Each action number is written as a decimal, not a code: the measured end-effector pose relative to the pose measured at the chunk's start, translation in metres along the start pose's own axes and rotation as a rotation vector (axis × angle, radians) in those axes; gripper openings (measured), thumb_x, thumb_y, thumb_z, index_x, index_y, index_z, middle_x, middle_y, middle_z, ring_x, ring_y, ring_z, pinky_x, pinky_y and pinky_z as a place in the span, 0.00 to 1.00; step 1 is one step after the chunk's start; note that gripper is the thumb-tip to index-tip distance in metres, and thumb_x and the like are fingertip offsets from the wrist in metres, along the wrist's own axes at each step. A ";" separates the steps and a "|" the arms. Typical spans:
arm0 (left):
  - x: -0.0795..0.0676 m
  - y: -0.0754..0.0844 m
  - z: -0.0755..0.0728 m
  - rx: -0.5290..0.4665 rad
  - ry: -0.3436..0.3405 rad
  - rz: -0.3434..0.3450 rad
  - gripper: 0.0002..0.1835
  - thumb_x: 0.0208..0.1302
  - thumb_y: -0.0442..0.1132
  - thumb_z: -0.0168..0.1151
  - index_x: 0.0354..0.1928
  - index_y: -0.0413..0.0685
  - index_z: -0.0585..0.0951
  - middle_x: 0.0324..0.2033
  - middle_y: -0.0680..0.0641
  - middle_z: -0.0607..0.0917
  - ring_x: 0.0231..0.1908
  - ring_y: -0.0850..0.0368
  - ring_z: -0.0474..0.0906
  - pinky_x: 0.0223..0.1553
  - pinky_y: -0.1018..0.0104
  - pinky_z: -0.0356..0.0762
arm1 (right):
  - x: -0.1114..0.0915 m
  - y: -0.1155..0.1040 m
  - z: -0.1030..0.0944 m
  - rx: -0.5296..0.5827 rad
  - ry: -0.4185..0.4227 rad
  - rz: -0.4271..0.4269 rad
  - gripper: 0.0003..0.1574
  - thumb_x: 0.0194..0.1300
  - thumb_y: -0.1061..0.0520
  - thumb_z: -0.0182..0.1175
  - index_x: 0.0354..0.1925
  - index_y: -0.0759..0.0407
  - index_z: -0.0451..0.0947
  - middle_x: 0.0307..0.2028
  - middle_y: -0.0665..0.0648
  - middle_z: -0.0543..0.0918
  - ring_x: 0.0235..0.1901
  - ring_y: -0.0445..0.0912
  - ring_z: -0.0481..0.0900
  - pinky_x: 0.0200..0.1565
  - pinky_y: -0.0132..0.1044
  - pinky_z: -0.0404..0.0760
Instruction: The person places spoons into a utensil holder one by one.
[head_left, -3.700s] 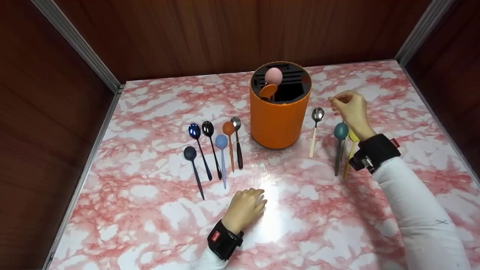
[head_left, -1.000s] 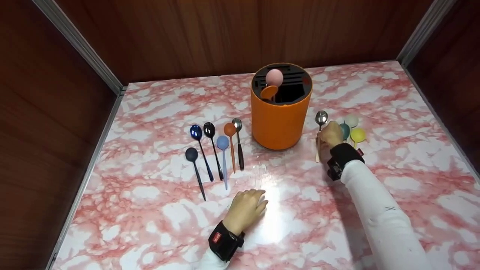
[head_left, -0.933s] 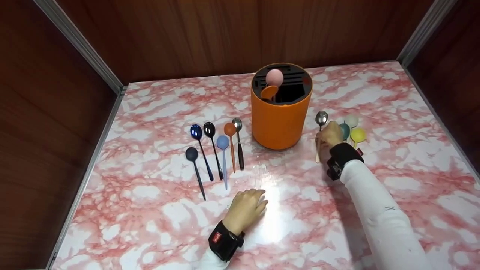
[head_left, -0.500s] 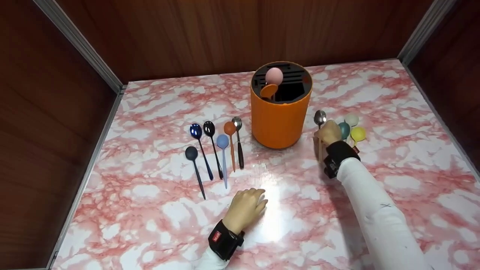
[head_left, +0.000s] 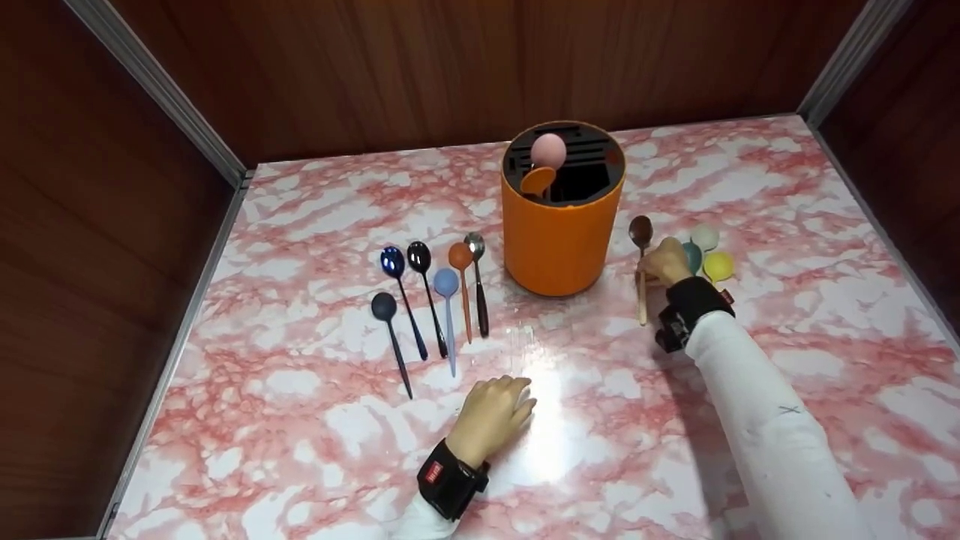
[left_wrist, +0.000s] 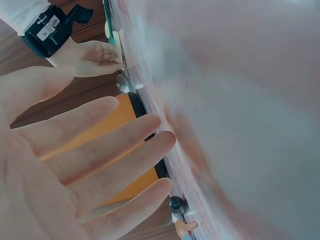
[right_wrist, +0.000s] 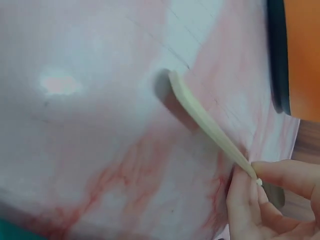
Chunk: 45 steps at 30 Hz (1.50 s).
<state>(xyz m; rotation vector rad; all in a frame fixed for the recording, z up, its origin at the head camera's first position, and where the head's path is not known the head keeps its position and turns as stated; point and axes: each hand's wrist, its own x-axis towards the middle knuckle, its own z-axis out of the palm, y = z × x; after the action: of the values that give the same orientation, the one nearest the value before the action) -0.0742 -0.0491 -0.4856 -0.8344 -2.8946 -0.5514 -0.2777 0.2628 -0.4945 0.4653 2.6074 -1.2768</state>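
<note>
My right hand (head_left: 666,261) pinches the cream handle (right_wrist: 212,129) of a metal spoon (head_left: 640,231) between thumb and fingers, near where handle and neck meet. The bowl looks dark brown in the head view, and the handle's end casts a shadow beside it in the right wrist view. Just right of this hand lie a teal spoon (head_left: 691,256), a pale grey-green spoon (head_left: 705,237) and a yellow spoon (head_left: 718,266), their handles hidden behind hand and wrist. My left hand (head_left: 491,416) lies over the table near the front, fingers spread and holding nothing.
An orange cylindrical holder (head_left: 559,247) with a slotted black top stands at the middle back, a pink spoon (head_left: 549,151) and an orange spoon (head_left: 538,181) in it. Left of it lie several spoons, among them a light blue one (head_left: 446,283). Wood-look walls (head_left: 450,67) enclose the table.
My right hand has come down and left from above the teal spoon to the cream-handled spoon and pinches it. Its bowl has turned from shiny silver to dark. The left hand has stayed put.
</note>
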 end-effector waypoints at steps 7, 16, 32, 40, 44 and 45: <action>0.000 0.000 -0.001 0.002 0.001 0.003 0.15 0.60 0.45 0.53 0.43 0.43 0.79 0.35 0.46 0.82 0.35 0.53 0.79 0.36 0.62 0.74 | -0.022 -0.013 -0.009 0.303 -0.109 0.113 0.17 0.48 0.71 0.57 0.40 0.78 0.69 0.19 0.55 0.77 0.20 0.42 0.78 0.32 0.37 0.81; 0.000 0.001 -0.002 -0.017 -0.022 -0.012 0.16 0.61 0.45 0.53 0.44 0.43 0.78 0.37 0.46 0.82 0.37 0.52 0.78 0.39 0.61 0.73 | -0.042 -0.027 -0.020 0.353 -0.070 -0.047 0.17 0.56 0.69 0.51 0.45 0.78 0.65 0.17 0.46 0.75 0.19 0.36 0.76 0.32 0.32 0.80; 0.000 0.003 0.000 -0.018 -0.011 -0.012 0.16 0.61 0.45 0.52 0.44 0.43 0.78 0.37 0.46 0.82 0.37 0.53 0.78 0.38 0.62 0.73 | -0.056 -0.065 -0.038 0.578 -0.061 -0.151 0.18 0.57 0.66 0.54 0.47 0.73 0.67 0.23 0.49 0.77 0.23 0.37 0.78 0.32 0.28 0.79; 0.001 0.003 -0.002 -0.022 -0.038 -0.018 0.16 0.61 0.45 0.52 0.45 0.43 0.78 0.38 0.46 0.82 0.38 0.53 0.78 0.39 0.61 0.73 | -0.065 -0.082 -0.046 0.650 -0.050 -0.227 0.18 0.56 0.68 0.55 0.45 0.76 0.66 0.24 0.52 0.76 0.24 0.40 0.77 0.30 0.29 0.80; 0.001 0.004 -0.002 -0.020 -0.041 -0.018 0.16 0.61 0.45 0.52 0.45 0.43 0.78 0.38 0.46 0.82 0.38 0.53 0.78 0.38 0.62 0.73 | -0.069 -0.089 -0.049 0.606 -0.023 -0.246 0.15 0.56 0.68 0.55 0.43 0.74 0.68 0.23 0.50 0.77 0.23 0.39 0.77 0.31 0.29 0.80; 0.001 0.004 -0.002 -0.018 -0.039 -0.017 0.16 0.61 0.45 0.52 0.45 0.43 0.78 0.37 0.46 0.82 0.38 0.53 0.78 0.38 0.62 0.73 | -0.070 -0.091 -0.050 0.604 -0.020 -0.250 0.15 0.56 0.68 0.55 0.43 0.74 0.68 0.23 0.50 0.77 0.23 0.39 0.77 0.31 0.29 0.80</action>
<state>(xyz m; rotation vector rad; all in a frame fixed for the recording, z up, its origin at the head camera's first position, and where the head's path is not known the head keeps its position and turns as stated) -0.0732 -0.0462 -0.4820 -0.8331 -2.9388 -0.5707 -0.2478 0.2366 -0.3762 0.2079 2.2744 -2.1459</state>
